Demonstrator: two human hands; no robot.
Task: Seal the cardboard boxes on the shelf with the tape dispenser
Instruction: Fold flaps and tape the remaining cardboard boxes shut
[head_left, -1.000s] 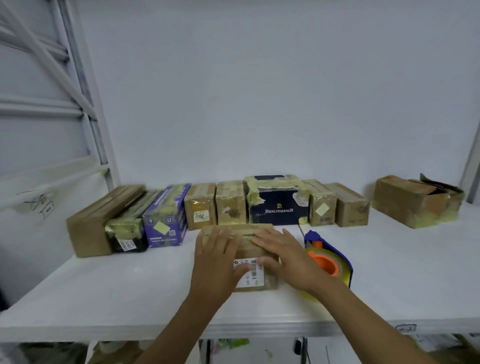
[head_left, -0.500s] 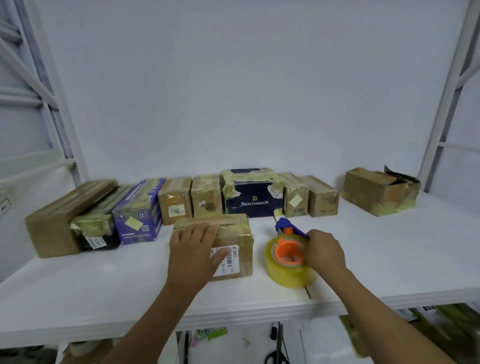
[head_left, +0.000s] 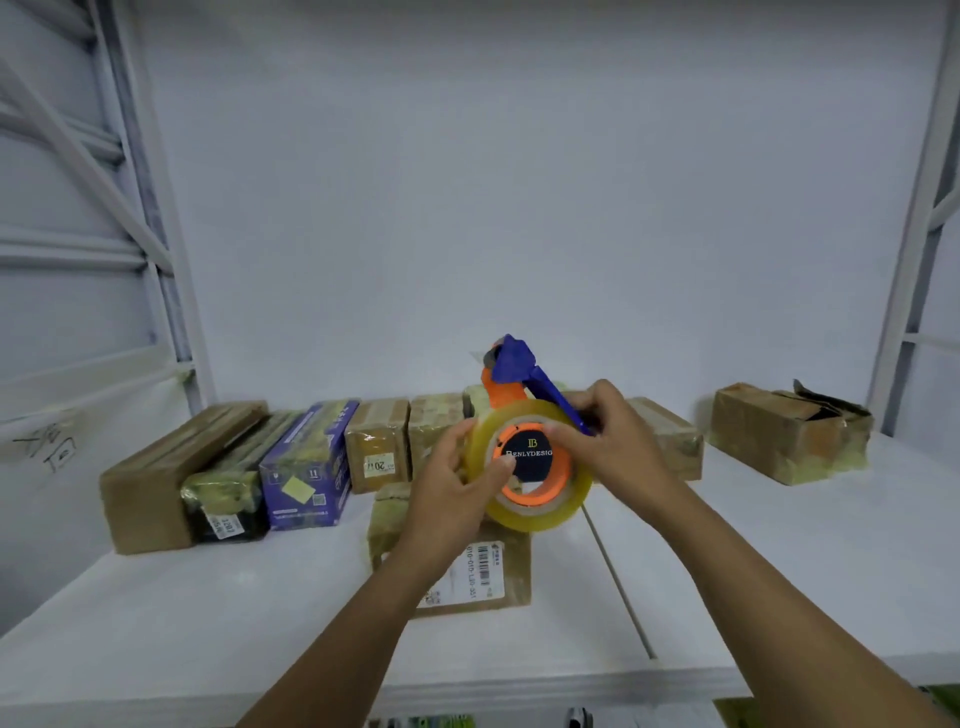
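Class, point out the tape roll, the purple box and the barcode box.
tape roll (head_left: 530, 519), head view, lower yellow rim.
purple box (head_left: 304, 488), head view, front face.
barcode box (head_left: 480, 571), head view, white label.

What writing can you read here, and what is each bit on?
"BENLYDESIG", cut off: dark box seen through the core of the tape dispenser.
"20", rest blurred: label on the small brown box.
Barcode label on the front box: digits too blurred.
Print on the purple box and black wrapped box: too small.

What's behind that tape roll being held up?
Through the open hub of the tape dispenser shows a dark box printed Benlydesign. The roll, the left hand and the right hand cover the rest of it.
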